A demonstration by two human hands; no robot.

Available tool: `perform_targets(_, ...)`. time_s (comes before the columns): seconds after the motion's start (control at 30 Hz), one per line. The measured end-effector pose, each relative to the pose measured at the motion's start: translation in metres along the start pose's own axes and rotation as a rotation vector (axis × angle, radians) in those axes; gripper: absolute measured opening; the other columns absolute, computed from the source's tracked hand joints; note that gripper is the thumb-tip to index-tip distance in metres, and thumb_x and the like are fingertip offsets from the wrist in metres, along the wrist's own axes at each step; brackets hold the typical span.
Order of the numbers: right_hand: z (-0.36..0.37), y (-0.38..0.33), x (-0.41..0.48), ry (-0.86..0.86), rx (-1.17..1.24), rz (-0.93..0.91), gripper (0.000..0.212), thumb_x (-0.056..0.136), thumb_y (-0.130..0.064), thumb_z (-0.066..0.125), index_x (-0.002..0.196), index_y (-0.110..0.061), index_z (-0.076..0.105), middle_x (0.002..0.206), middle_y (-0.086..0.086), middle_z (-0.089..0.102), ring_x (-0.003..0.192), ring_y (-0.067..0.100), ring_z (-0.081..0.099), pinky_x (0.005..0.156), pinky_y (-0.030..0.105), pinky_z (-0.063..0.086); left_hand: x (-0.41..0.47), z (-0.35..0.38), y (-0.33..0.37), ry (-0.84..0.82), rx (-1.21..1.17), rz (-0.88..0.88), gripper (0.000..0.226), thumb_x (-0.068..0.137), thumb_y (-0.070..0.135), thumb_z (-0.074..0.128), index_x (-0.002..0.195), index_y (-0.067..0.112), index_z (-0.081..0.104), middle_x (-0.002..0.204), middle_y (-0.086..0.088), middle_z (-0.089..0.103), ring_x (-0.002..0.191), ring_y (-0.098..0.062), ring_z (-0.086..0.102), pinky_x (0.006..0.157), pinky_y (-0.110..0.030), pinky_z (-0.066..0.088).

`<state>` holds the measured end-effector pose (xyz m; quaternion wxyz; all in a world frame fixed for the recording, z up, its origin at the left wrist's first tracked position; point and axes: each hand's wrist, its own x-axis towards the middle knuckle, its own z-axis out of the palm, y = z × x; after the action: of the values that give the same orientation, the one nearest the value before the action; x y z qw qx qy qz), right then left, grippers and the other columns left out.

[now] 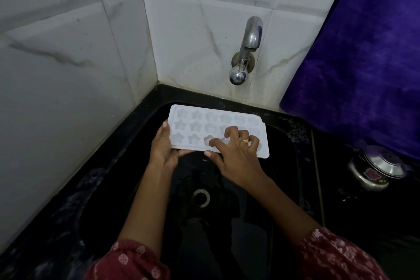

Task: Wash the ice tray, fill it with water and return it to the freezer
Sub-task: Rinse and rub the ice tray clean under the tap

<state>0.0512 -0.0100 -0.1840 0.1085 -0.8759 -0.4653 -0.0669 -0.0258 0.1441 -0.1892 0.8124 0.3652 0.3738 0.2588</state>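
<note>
A white ice tray [200, 120] with star and flower shaped cells is held level over the black sink [281, 166], below the wall tap [246, 52]. My left hand [162, 150] grips the tray's near left corner, thumb on top and fingers underneath. My right hand [236, 150], wearing a ring, rests on the tray's right half with its fingertips pressed into the cells and its thumb at the near edge. No water runs from the tap.
The sink drain [201, 198] lies below the tray. A steel pot with a lid [377, 168] stands on the black counter at the right. A purple cloth [363, 63] hangs at the upper right. White tiled walls [68, 63] meet in the corner behind the sink.
</note>
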Motion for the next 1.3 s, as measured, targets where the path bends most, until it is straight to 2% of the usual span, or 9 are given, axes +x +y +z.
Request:
perform_targets(0.3, 0.003, -0.003, -0.001, -0.03, 0.049, -0.008, 0.037, 0.089, -0.058, 0.037, 0.118, -0.039, 0.049, 0.121, 0.004, 0.038, 0.108, 0.024, 0.034, 0.086, 0.038, 0.016, 0.001, 0.0, -0.001, 0.015, -0.017, 0.003, 0.039, 0.099, 0.039, 0.034, 0.127, 0.018, 0.05, 0.114, -0.011, 0.062, 0.092, -0.027, 0.064, 0.063, -0.046, 0.055)
perform_targets(0.47, -0.002, -0.004, 0.0, 0.027, 0.042, 0.03, 0.04, 0.09, -0.054, 0.04, 0.117, -0.028, 0.054, 0.122, 0.005, 0.041, 0.109, 0.026, 0.038, 0.088, 0.041, 0.021, 0.0, 0.001, -0.002, 0.015, -0.029, 0.002, 0.036, 0.099, 0.038, 0.034, 0.124, 0.018, 0.051, 0.107, -0.01, 0.063, 0.089, -0.027, 0.064, 0.063, -0.048, 0.054)
perform_targets(0.8, 0.0, -0.019, 0.013, -0.019, 0.01, -0.101, 0.044, 0.089, -0.06, 0.033, 0.122, -0.037, 0.05, 0.126, 0.005, 0.04, 0.112, 0.027, 0.037, 0.089, 0.041, 0.017, -0.001, 0.005, -0.004, 0.011, -0.073, -0.011, 0.024, 0.099, 0.035, 0.037, 0.098, 0.022, 0.058, 0.097, -0.007, 0.067, 0.08, -0.023, 0.067, 0.055, -0.039, 0.058)
perform_targets(0.9, 0.003, -0.019, 0.014, -0.027, -0.01, -0.115, 0.047, 0.089, -0.062, 0.029, 0.123, -0.038, 0.048, 0.126, 0.005, 0.039, 0.112, 0.027, 0.036, 0.088, 0.038, 0.015, -0.001, 0.005, -0.003, 0.023, -0.07, -0.006, 0.023, 0.098, 0.036, 0.039, 0.098, 0.023, 0.057, 0.101, -0.008, 0.067, 0.085, -0.025, 0.067, 0.054, -0.039, 0.058)
perform_targets(1.03, 0.001, -0.017, 0.016, -0.018, 0.007, -0.121, 0.042, 0.089, -0.06, 0.034, 0.118, -0.036, 0.054, 0.125, 0.006, 0.04, 0.113, 0.028, 0.036, 0.088, 0.038, 0.013, -0.001, 0.005, -0.003, 0.013, -0.078, -0.014, 0.023, 0.098, 0.035, 0.038, 0.1, 0.023, 0.057, 0.102, -0.008, 0.066, 0.086, -0.025, 0.067, 0.055, -0.039, 0.058)
perform_targets(1.17, 0.002, -0.018, 0.018, 0.007, -0.031, -0.094, 0.041, 0.089, -0.059, 0.034, 0.116, -0.036, 0.055, 0.127, 0.005, 0.041, 0.114, 0.027, 0.038, 0.089, 0.04, 0.013, -0.001, 0.005, -0.004, 0.004, -0.084, -0.017, 0.027, 0.098, 0.036, 0.038, 0.11, 0.019, 0.056, 0.102, -0.009, 0.066, 0.086, -0.027, 0.067, 0.052, -0.038, 0.057)
perform_targets(1.3, 0.004, -0.021, 0.017, 0.008, -0.005, -0.093, 0.044, 0.088, -0.06, 0.033, 0.118, -0.035, 0.054, 0.125, 0.005, 0.042, 0.113, 0.027, 0.038, 0.089, 0.04, 0.015, -0.002, 0.005, -0.003, 0.004, -0.082, -0.016, 0.026, 0.098, 0.036, 0.039, 0.107, 0.02, 0.056, 0.104, -0.009, 0.066, 0.089, -0.027, 0.066, 0.06, -0.042, 0.059)
